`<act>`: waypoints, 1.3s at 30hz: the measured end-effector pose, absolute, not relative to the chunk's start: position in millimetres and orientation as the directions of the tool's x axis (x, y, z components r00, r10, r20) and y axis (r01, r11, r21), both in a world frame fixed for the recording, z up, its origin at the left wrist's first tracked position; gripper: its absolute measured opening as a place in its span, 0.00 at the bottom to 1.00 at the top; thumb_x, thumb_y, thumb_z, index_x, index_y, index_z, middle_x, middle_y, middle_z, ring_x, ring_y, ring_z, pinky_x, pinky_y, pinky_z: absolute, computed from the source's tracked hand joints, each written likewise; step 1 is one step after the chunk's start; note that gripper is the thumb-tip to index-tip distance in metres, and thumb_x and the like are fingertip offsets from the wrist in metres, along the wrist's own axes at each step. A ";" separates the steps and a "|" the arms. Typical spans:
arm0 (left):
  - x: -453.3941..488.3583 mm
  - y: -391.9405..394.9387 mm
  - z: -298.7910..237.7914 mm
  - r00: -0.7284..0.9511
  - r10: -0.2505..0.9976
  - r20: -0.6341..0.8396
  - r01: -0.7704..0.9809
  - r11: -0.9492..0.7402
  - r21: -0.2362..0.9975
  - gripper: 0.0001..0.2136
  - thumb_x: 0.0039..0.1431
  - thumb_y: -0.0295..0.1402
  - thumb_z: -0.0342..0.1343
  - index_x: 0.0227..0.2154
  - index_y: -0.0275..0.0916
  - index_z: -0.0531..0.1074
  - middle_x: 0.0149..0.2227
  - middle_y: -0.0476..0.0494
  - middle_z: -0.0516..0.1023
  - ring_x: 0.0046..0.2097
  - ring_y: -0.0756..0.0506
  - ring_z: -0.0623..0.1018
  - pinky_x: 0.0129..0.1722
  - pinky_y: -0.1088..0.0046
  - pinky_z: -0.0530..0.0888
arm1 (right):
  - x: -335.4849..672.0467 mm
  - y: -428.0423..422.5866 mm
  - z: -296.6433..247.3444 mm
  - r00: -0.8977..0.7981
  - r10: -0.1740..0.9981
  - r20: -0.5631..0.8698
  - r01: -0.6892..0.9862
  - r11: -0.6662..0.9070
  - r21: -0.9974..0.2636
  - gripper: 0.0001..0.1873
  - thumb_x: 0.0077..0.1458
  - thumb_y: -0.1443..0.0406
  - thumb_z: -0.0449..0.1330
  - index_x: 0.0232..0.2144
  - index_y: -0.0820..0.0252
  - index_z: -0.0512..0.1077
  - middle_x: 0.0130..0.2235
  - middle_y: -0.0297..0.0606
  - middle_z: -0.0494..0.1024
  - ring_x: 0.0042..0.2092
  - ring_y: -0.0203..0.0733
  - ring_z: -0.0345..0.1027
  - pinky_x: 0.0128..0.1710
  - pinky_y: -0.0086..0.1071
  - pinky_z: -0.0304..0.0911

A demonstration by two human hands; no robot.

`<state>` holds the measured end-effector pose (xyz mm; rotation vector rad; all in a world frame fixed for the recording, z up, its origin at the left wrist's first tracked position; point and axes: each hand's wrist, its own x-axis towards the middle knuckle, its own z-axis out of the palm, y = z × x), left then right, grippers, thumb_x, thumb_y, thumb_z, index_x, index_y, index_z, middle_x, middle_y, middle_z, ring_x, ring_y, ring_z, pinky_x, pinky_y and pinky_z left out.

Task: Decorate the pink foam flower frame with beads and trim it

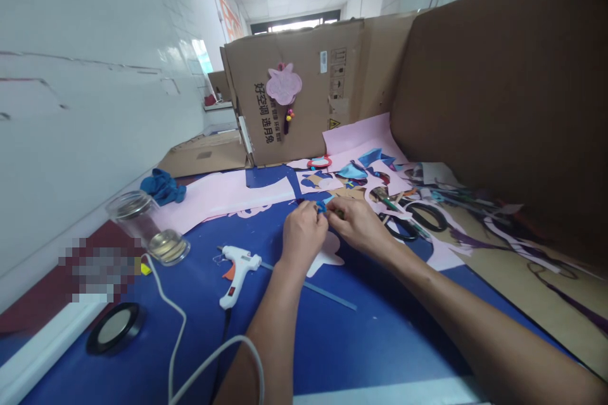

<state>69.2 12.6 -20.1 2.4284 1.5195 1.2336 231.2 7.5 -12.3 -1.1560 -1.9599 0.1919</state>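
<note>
My left hand [303, 233] and my right hand [357, 223] meet above the blue table. Pinched in the fingers of my left hand is a small bright blue piece [322, 207], too small and too covered to name. My right fingers are closed right beside it; whether they grip the same piece is hidden. Below the hands lies a pale pink cut-out shape [327, 256], partly covered by my left wrist. A white hot glue gun [240, 272] rests to the left of my left forearm, with a glue stick [327, 295] running under that arm.
Scissors [427, 216] and several scraps lie to the right. Pink sheets [213, 193] spread behind. A glass jar [166, 247], black tape roll [115, 328] and white cable [177, 310] occupy the left. Cardboard [304, 107] stands at the back, a pink ornament [284, 85] on it.
</note>
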 end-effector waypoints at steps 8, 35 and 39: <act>65.4 16.1 -12.6 0.113 0.865 0.488 0.578 -0.457 0.676 0.09 0.58 0.24 0.58 0.24 0.42 0.73 0.26 0.48 0.76 0.29 0.46 0.74 0.35 0.70 0.66 | 232.7 7.3 -6.4 -0.284 0.808 0.516 0.636 0.561 -0.529 0.09 0.60 0.71 0.56 0.31 0.57 0.75 0.32 0.37 0.81 0.35 0.43 0.72 0.36 0.33 0.60; 61.0 14.9 -12.7 0.161 0.834 0.527 0.500 -0.530 0.685 0.11 0.55 0.21 0.55 0.27 0.43 0.79 0.28 0.48 0.81 0.31 0.46 0.76 0.37 0.71 0.70 | 229.4 13.3 -15.1 -0.286 0.889 0.358 0.494 0.457 -0.740 0.17 0.63 0.58 0.53 0.23 0.56 0.65 0.25 0.31 0.68 0.29 0.39 0.61 0.30 0.33 0.52; 57.6 14.2 -3.6 0.125 0.921 0.368 0.395 -0.387 0.833 0.09 0.52 0.23 0.57 0.26 0.42 0.80 0.21 0.52 0.76 0.26 0.48 0.73 0.30 0.74 0.68 | 231.3 11.7 -10.0 -0.337 0.896 0.290 0.336 0.402 -0.852 0.16 0.60 0.56 0.55 0.22 0.56 0.67 0.24 0.30 0.66 0.28 0.38 0.58 0.30 0.33 0.52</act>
